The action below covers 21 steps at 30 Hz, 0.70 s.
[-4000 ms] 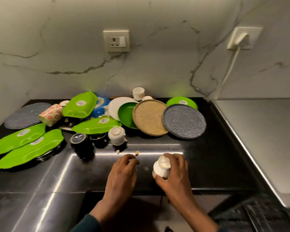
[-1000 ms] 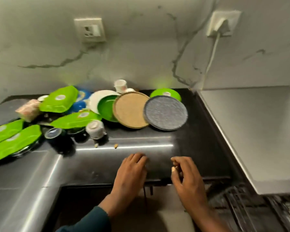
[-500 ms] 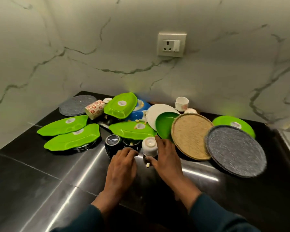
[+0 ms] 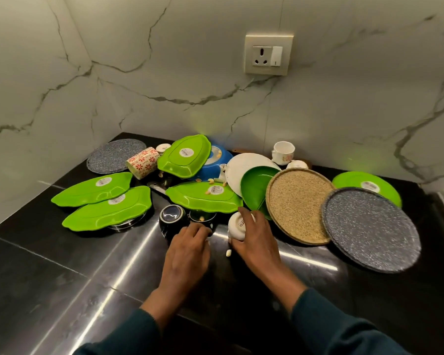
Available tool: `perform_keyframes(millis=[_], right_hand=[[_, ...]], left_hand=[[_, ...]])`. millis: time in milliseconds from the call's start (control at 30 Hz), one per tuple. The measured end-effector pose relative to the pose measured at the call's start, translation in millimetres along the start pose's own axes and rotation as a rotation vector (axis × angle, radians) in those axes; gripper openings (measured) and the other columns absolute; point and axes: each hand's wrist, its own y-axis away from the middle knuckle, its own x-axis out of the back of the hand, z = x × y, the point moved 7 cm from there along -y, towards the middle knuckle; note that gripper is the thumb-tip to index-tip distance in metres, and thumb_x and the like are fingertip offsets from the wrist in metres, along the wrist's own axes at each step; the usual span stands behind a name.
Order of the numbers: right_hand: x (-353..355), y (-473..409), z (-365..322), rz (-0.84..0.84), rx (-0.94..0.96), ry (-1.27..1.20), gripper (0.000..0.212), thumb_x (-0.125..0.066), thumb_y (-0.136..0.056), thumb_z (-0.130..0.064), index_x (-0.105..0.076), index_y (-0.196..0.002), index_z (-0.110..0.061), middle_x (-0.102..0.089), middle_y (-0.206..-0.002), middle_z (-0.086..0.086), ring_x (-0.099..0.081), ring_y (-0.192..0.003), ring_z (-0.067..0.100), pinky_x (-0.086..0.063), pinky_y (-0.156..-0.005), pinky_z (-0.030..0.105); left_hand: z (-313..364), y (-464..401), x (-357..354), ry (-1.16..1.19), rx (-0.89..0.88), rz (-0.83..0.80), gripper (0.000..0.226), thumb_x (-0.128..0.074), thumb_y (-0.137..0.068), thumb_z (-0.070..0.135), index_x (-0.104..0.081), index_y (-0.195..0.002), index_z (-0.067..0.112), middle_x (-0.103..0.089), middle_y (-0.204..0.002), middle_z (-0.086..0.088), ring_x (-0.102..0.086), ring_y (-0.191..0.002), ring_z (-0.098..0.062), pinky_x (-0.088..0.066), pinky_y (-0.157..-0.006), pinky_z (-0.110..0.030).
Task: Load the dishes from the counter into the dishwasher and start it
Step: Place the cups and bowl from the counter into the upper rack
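Dishes are piled on the black counter (image 4: 61, 265) against the marble wall. My right hand (image 4: 259, 244) is shut on a small white cup (image 4: 237, 226) that stands upside down at the front of the pile. My left hand (image 4: 187, 249) rests on the counter just left of it, fingers bent, tips against a dark bowl (image 4: 203, 218); I see nothing in it. A black cup (image 4: 171, 216) stands upside down beside that bowl. Behind them lies a green leaf-shaped plate (image 4: 205, 198). The dishwasher is out of view.
Right of my hands lean a tan round plate (image 4: 297, 192), a grey speckled plate (image 4: 369, 229) and a green bowl (image 4: 256, 188). Two green leaf plates (image 4: 105, 201), a floral mug (image 4: 142, 161) and a blue bowl (image 4: 217, 160) lie left. A food scrap (image 4: 228, 253) lies under my right hand.
The view swung left from the open dishwasher back to the pile. My right hand, which set down the earlier white cup, has closed on another white cup; my left hand moved up beside the dark bowl.
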Motion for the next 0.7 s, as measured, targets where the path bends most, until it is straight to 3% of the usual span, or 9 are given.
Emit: perform_keyframes(millis=[233,533,700], right_hand=[[57,80,20,0.192,-0.087,-0.064,0.073,-0.075,-0.076,-0.035,-0.041,-0.140,-0.027,-0.044,-0.129,0.002,-0.048,-0.116,0.025,-0.051,-0.084,0.041],[136,220,70,0.332,-0.262,0.091,0.078,-0.074,-0.076,-0.034,-0.035,-0.144,-0.028,-0.040,-0.129,0.000,-0.044,-0.118,0.019,-0.047,-0.088,0.031],[184,323,116,0.494,-0.450,0.129,0.081,-0.076,-0.072,-0.034,-0.038,-0.142,-0.026,-0.043,-0.124,0.002,-0.048,-0.114,0.021,-0.051,-0.085,0.031]], left_hand=[[69,23,-3,0.056,-0.173,-0.078,0.024,-0.066,-0.076,0.011,-0.062,-0.098,0.019,-0.059,-0.100,0.002,-0.057,-0.088,-0.021,-0.048,-0.073,-0.034],[185,75,-28,0.157,-0.395,-0.203,0.025,-0.067,-0.079,0.012,-0.062,-0.103,0.019,-0.060,-0.105,0.001,-0.058,-0.091,-0.021,-0.050,-0.074,-0.034],[268,116,-49,0.258,-0.621,-0.301,0.027,-0.065,-0.081,0.009,-0.061,-0.106,0.017,-0.058,-0.109,0.000,-0.060,-0.092,-0.022,-0.052,-0.074,-0.037]])
